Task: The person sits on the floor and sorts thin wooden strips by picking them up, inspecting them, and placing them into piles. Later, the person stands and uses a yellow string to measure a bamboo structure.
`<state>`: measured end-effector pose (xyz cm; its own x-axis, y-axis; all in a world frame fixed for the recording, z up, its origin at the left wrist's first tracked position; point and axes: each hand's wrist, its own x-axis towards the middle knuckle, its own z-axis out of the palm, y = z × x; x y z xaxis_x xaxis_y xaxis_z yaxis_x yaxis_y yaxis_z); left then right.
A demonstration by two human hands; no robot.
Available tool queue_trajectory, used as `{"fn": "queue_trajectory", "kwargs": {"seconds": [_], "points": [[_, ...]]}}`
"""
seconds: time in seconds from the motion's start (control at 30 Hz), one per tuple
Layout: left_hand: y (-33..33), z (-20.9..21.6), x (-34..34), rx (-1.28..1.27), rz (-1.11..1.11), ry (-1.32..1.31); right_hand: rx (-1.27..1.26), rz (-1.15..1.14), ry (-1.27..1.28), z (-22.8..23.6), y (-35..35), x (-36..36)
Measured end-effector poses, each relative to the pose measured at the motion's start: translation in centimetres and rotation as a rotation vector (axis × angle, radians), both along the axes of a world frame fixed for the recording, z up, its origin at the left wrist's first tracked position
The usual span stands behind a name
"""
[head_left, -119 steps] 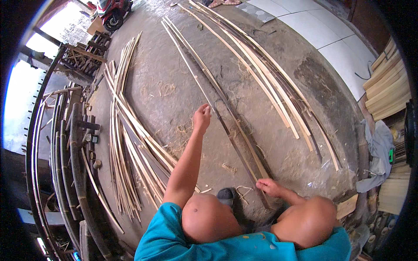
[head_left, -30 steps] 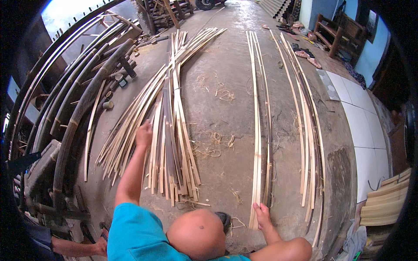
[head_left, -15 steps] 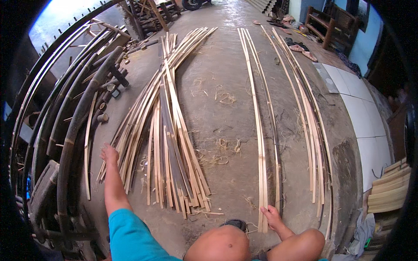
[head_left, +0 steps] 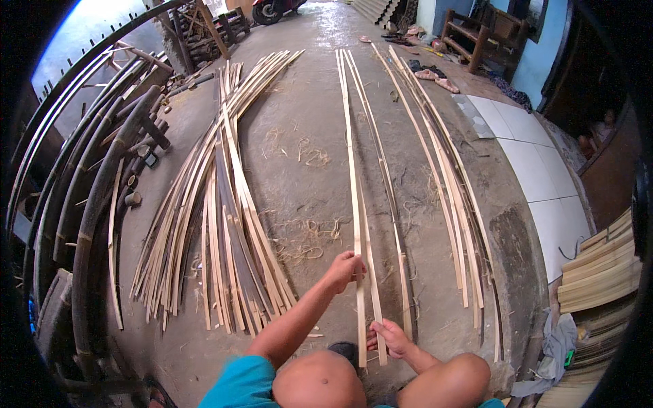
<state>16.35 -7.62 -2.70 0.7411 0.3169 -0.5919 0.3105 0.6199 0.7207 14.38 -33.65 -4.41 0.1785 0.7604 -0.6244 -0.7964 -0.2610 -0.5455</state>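
Two long, pale bamboo strips run away from me over the concrete floor, close side by side. My left hand (head_left: 346, 269) is closed around the left strip (head_left: 354, 183) partway along it. Nearer to my knees, my right hand (head_left: 392, 338) pinches the other strip (head_left: 372, 279) close to its near end. Just right of them lies a darker-edged pair of strips (head_left: 392, 204). A large crossed pile of bamboo strips (head_left: 238, 183) spreads out on the left, and a smaller bundle of strips (head_left: 452, 183) lies farther right.
Bamboo poles (head_left: 102, 204) are stacked along the left side. Curly shavings (head_left: 306, 251) lie on the floor. White tiles (head_left: 558, 224), a grey cloth (head_left: 554, 353) and stacked wooden slats (head_left: 598, 272) are on the right. A person (head_left: 600, 132) is in the doorway.
My left hand has come from the pile's left edge across to the middle and taken hold of a strip. The two strips' near ends have moved apart. The view has shifted right.
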Motion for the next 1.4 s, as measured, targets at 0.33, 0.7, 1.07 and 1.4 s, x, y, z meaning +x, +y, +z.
{"fn": "queue_trajectory", "kwargs": {"seconds": [0.33,0.7,1.07,1.4], "points": [[6.8,9.9,-3.9,0.594,0.698,-0.290,-0.021,-0.153,-0.137,-1.1,-2.9,-0.4],[18.3,2.2,-9.1,0.679,0.662,-0.027,-0.030,-0.119,-0.227,-1.2,-2.6,-0.6],[23.2,-3.7,-6.8,1.398,0.592,0.542,-0.224,0.137,-0.955,-1.1,-3.4,0.2],[-7.6,-1.8,-5.4,0.155,-0.238,0.065,-0.202,0.121,-0.879,-0.6,-0.8,0.3]]}}
